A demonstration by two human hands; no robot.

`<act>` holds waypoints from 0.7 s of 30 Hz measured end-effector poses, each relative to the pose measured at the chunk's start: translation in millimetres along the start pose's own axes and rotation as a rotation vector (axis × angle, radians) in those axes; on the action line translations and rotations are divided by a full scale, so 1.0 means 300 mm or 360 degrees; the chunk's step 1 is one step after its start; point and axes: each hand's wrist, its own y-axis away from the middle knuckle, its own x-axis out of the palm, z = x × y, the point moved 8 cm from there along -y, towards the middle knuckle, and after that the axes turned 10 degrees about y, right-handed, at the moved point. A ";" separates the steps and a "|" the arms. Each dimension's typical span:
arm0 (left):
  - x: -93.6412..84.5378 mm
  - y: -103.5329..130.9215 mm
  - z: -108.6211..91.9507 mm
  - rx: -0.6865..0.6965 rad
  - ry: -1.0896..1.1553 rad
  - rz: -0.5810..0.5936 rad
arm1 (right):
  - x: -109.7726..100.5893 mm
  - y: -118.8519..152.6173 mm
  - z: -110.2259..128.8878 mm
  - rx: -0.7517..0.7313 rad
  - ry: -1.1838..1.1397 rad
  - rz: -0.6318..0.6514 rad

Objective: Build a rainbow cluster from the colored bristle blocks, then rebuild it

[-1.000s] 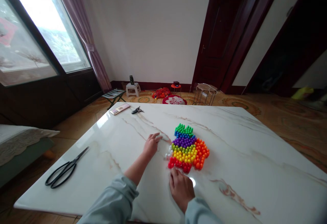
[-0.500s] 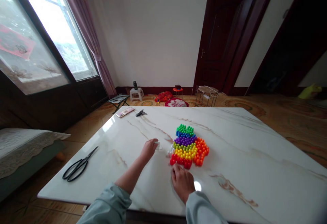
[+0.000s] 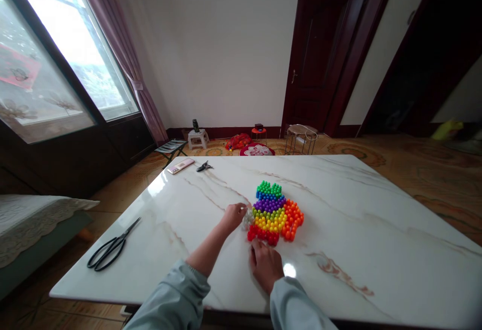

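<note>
A beadwork piece (image 3: pixel 269 214) of round, shiny beads lies on the table in coloured bands: green, blue, purple, olive, yellow and red, with an orange lobe on its right. Clear beads (image 3: pixel 247 220) cluster along its left edge. My left hand (image 3: pixel 232 218) is closed in a pinch beside these clear beads, its fingertips on them at their upper side. Just below the red row, my right hand (image 3: pixel 266 265) rests on the table with fingers curled together near the lowest red beads. Anything thin between its fingertips is too small to make out.
Black-handled scissors (image 3: pixel 113 247) lie at the table's left. Toward the far left edge are a phone (image 3: pixel 181 166) and small dark pliers or snips (image 3: pixel 204 167). The marble-patterned table (image 3: pixel 357 209) extends to the right. Stools, including a white one (image 3: pixel 198 139), stand beyond it.
My left hand has moved right, bringing the clear beads from a short way off to the beadwork's left edge. My right hand stays by the red row. The view has shifted slightly.
</note>
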 end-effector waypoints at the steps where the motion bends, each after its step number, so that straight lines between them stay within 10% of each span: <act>1: -0.011 0.019 0.010 -0.0002 0.0008 -0.0051 | -0.003 -0.001 0.000 0.0005 -0.0012 -0.0006; 10: -0.063 0.251 0.122 0.0091 -0.0263 -0.0289 | -0.007 -0.002 0.006 0.0021 0.0117 0.0072; 21: -0.043 0.240 0.102 0.0083 -0.0500 -0.0318 | -0.001 -0.002 0.001 0.0068 0.0229 0.0195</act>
